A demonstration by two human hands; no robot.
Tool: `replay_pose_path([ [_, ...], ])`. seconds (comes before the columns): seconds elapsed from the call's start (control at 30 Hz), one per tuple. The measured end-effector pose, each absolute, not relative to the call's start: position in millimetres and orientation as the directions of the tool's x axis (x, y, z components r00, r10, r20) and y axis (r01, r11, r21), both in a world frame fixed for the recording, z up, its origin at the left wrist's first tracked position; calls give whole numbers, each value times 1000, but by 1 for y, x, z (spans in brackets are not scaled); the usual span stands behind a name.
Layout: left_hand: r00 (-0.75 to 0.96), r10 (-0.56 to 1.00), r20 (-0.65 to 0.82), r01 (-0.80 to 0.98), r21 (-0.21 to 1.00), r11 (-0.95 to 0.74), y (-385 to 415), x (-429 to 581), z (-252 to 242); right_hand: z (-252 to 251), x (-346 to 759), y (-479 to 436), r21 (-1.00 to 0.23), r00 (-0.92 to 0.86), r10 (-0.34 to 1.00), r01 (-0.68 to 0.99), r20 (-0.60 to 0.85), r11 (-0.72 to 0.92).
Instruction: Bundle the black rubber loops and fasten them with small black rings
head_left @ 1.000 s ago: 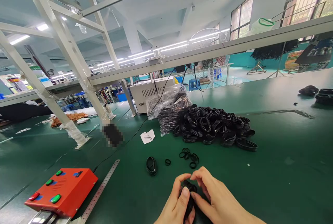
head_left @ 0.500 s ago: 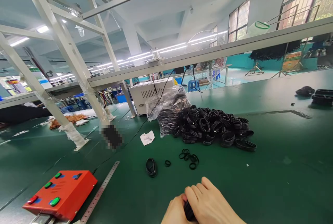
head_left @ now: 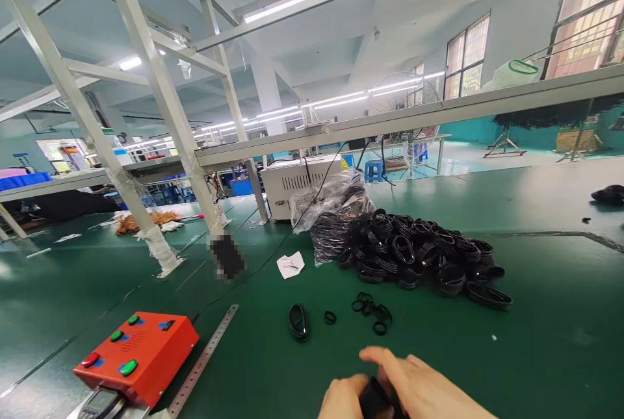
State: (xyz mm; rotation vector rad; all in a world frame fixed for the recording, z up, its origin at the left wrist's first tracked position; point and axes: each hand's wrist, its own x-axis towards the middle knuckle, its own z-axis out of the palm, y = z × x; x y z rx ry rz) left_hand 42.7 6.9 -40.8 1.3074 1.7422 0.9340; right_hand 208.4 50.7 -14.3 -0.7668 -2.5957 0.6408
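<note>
At the bottom edge of the head view my left hand [head_left: 342,398] and my right hand [head_left: 423,385] come together around a dark coil of black cable [head_left: 374,399]. My left fingers are closed on its left side. My right hand grips the other side with the index finger stretched forward. Much of the coil is hidden by the hands and cut off by the frame. Just ahead of the hands lie several small black bands [head_left: 371,312] and a single black band [head_left: 330,317]. One coiled black cable [head_left: 299,323] stands apart to the left.
A heap of coiled black cables [head_left: 419,250] and a clear plastic bag [head_left: 331,211] lie farther back. At left are a red button box [head_left: 139,354], a steel ruler [head_left: 205,357] and a paper slip [head_left: 290,266]. A metal frame post [head_left: 168,94] rises from the green table [head_left: 550,341].
The view has turned slightly, shifting the table's contents to the right and a little down. Both hands still hold the coil; my right index finger now stretches away from it.
</note>
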Motion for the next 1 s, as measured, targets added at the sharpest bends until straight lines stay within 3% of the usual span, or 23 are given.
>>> replay_pose_path([
  [0.07,-244,962,-126,338,918,206,12,32,-33,1,202,63,-603,-735,653,441,182,664],
  [0.27,-478,875,-77,100,985,141,24,3,-20,-1,126,102,-617,-593,765,512,250,598],
  [0.57,-539,840,-63,-28,998,57,29,-4,-21,-21,127,111,-839,-452,870,382,195,387],
  [0.77,-470,880,-69,-78,996,37,27,7,-28,-19,131,87,-971,-579,811,142,77,194],
  [0.9,-439,895,-72,-78,996,42,28,12,-31,-13,137,78,-994,-656,753,40,52,103],
  [1.0,-441,894,-74,-89,995,39,27,8,-29,-8,145,76,-996,-735,678,-63,9,-56],
])
